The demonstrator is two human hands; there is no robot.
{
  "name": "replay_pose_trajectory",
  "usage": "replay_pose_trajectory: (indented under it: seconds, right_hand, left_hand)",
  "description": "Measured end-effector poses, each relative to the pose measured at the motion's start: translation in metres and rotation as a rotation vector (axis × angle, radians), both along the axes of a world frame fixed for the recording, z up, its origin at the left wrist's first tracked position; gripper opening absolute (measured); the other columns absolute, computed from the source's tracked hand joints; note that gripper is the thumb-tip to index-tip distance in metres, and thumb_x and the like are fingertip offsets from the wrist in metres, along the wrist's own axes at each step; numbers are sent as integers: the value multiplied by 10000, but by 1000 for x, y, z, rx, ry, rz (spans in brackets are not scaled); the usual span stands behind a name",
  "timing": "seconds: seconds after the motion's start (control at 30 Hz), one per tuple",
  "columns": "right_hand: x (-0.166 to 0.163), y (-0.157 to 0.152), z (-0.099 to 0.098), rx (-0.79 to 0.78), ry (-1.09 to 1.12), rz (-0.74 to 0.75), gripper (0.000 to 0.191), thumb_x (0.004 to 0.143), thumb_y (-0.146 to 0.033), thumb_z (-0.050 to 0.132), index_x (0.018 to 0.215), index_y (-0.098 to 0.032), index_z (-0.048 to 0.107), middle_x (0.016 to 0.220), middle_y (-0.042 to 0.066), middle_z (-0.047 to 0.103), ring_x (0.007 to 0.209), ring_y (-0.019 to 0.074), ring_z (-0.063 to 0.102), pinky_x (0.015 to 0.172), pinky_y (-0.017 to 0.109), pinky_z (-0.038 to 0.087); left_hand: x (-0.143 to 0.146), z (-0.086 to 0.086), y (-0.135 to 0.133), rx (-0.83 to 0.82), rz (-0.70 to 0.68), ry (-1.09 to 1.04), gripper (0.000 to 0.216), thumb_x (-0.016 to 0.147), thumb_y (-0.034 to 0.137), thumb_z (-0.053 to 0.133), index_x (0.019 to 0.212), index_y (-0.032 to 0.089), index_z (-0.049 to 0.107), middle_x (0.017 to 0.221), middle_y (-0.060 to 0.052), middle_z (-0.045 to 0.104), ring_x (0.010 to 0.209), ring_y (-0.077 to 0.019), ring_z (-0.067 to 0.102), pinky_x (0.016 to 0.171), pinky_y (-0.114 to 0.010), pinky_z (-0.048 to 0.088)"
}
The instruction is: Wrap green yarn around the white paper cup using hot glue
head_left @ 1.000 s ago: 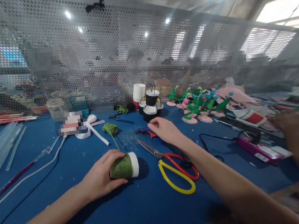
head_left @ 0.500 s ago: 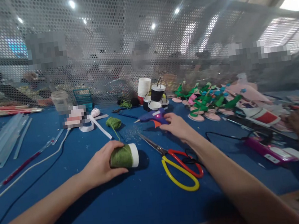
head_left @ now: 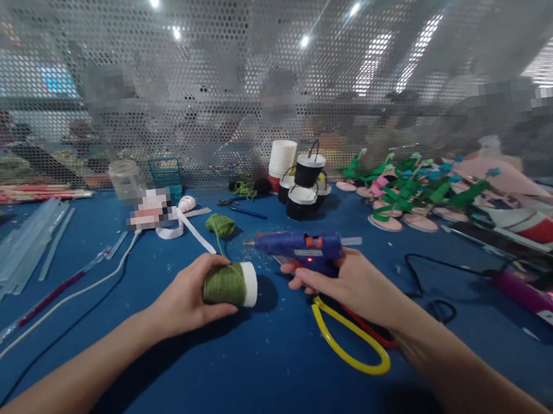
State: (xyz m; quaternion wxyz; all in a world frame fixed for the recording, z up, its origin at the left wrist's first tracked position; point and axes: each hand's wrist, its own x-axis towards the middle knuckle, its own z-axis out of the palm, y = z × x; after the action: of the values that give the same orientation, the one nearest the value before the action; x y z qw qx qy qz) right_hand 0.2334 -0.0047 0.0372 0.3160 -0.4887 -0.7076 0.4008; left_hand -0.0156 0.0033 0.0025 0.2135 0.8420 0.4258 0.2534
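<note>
My left hand [head_left: 198, 289] is wrapped round a paper cup [head_left: 226, 286] that lies on its side, wound with green yarn and with a white rim facing right. A strand runs from it up to a small ball of green yarn [head_left: 221, 225]. My right hand [head_left: 346, 282] grips a blue glue gun [head_left: 296, 246] with its red light lit. The nozzle points left, just above and right of the cup. Below the right hand lie scissors [head_left: 353, 342] with a yellow and a red handle; their blades are mostly hidden behind the hand and gun.
Black cups with white rims [head_left: 302, 198] stand near a stack of white cups [head_left: 283, 159]. Green felt pieces on pink discs [head_left: 416, 193] lie at right, beyond a purple power strip [head_left: 540, 302]. Clear glue sticks [head_left: 24, 248] and a white cable [head_left: 76, 295] are at left.
My right hand has closed round the glue gun, lifted it and brought it nearer, over the scissors. The left hand still holds the cup. The view has turned slightly left.
</note>
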Motion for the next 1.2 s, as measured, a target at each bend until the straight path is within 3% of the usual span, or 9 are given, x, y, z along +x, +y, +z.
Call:
replay_pose_trajectory:
  seconds: [0.2, 0.33, 0.47, 0.63, 0.83, 1.2]
  right_hand:
    - [1, -9, 4, -8, -156, 42, 229, 786, -369, 524, 716, -168, 607, 527, 5, 627, 475, 135, 603, 466, 222, 496]
    - [0, -10, 3, 7, -207, 22, 236, 769, -395, 528, 773, -178, 621, 442, -32, 565, 402, 130, 565, 417, 221, 468]
    - [-3, -13, 7, -16, -221, 22, 228, 755, -384, 535, 806, -182, 628, 412, -51, 520, 376, 127, 542, 398, 219, 456]
    - [-4, -16, 8, -25, -235, 14, 191, 745, -368, 536, 680, -195, 584, 423, -53, 500, 366, 111, 516, 369, 203, 425]
    - [-2, -16, 4, 73, -268, 40, 215, 741, -362, 546, 578, -222, 525, 397, -55, 454, 355, 110, 457, 334, 215, 369]
    - [-3, -18, 4, 157, -305, 77, 213, 742, -339, 555, 558, -236, 532, 431, -22, 503, 636, 195, 602, 475, 244, 446]
  left_hand:
    - [0, 4, 1, -82, 40, 31, 505, 663, 365, 675, 1067, 166, 447, 1012, -71, 571, 897, -227, 568, 777, -341, 461]
    - [-1, 4, 2, -61, 34, 30, 496, 666, 350, 680, 1067, 165, 454, 1018, -65, 578, 907, -217, 569, 787, -329, 453]
    - [-2, 3, 3, -57, 36, 31, 493, 661, 351, 688, 1057, 171, 458, 1010, -58, 586, 900, -208, 575, 779, -315, 454]
    - [-1, 2, 5, -47, 48, 47, 510, 654, 366, 697, 1062, 173, 458, 1006, -57, 592, 886, -203, 580, 767, -308, 455]
    - [0, 4, 4, -57, 41, 43, 476, 672, 352, 687, 1052, 173, 462, 991, -50, 591, 877, -200, 578, 762, -309, 451]
    - [-1, 4, 1, -56, 52, 54, 493, 664, 354, 697, 1053, 157, 467, 981, -64, 591, 873, -221, 579, 749, -321, 453]
